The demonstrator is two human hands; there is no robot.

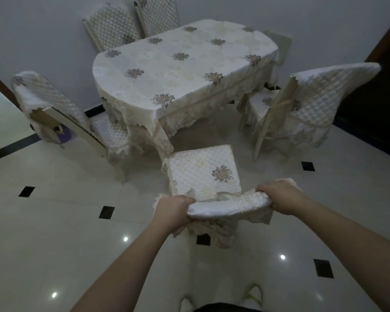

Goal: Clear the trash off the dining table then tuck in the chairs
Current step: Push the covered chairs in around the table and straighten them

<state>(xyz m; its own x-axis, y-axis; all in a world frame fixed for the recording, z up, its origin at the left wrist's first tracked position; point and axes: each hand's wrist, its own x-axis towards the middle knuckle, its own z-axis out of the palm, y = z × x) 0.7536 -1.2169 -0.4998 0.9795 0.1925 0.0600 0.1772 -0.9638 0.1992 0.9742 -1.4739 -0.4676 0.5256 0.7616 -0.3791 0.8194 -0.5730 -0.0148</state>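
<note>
The dining table (pixel 185 64) wears a cream floral cloth, and I see nothing lying on its top. In front of me stands a chair (pixel 203 174) with a quilted cream cover, its seat a short way back from the table's near edge. My left hand (pixel 172 211) grips the left end of its backrest top. My right hand (pixel 279 197) grips the right end. One covered chair (pixel 61 115) stands at the table's left end, angled away. Another chair (pixel 302 104) stands at the right, pulled out.
Two more covered chairs (pixel 133 25) lean close to the wall behind the table. The glossy white floor (pixel 54 221) with small black inset tiles spreads all around. My slippered feet (pixel 221 298) show at the bottom. A dark doorway (pixel 381 86) lies to the right.
</note>
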